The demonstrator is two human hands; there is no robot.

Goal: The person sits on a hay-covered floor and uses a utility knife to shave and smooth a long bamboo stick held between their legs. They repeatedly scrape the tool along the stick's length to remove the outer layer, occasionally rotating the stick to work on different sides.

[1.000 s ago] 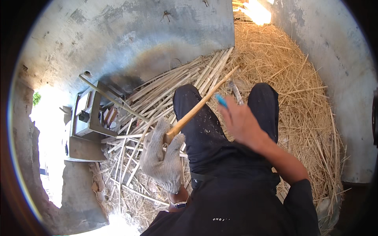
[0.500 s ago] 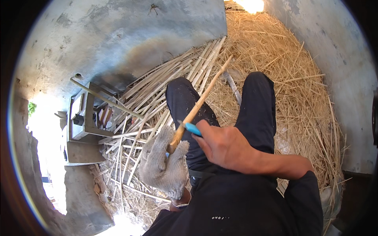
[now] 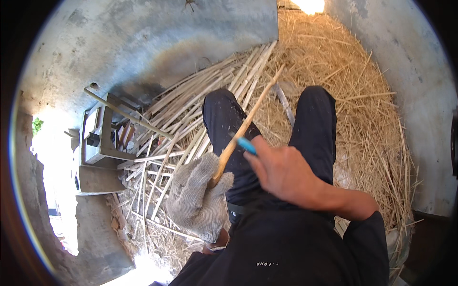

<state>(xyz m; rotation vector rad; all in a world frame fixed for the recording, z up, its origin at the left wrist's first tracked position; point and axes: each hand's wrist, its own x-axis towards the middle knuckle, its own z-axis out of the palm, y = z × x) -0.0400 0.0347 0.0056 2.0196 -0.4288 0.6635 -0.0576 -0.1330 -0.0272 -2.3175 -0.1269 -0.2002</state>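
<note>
Head view: the metal end of the blue-handled tool [image 3: 246, 145] is a blurred grey smudge beside the stick [image 3: 248, 120]; whether it touches the wood cannot be told. The fingers of the bare right hand [image 3: 284, 169] are partly hidden behind its own back. The stick's near end is lost inside the glove, and the left wrist is mostly covered by glove and clothing.

The left hand [image 3: 195, 198], in a grey knitted glove, grasps the stick's thick near end between thumb and fingers. The stick slants up and away over the left thigh [image 3: 221, 112], its thin tip above the straw [image 3: 343, 62]. The right hand is curled around the blue handle, just beside the stick.

A long pale strip [image 3: 285, 105] lies on the straw between the knees, its lower end hidden by the right leg; its material is unclear. Split sticks [image 3: 200, 97] lie heaped beyond the left knee, against the grey wall [image 3: 138, 43]. A thin pole [image 3: 126, 114] crosses in front of a box-like frame [image 3: 105, 152] at left, obstructing part of it.
</note>
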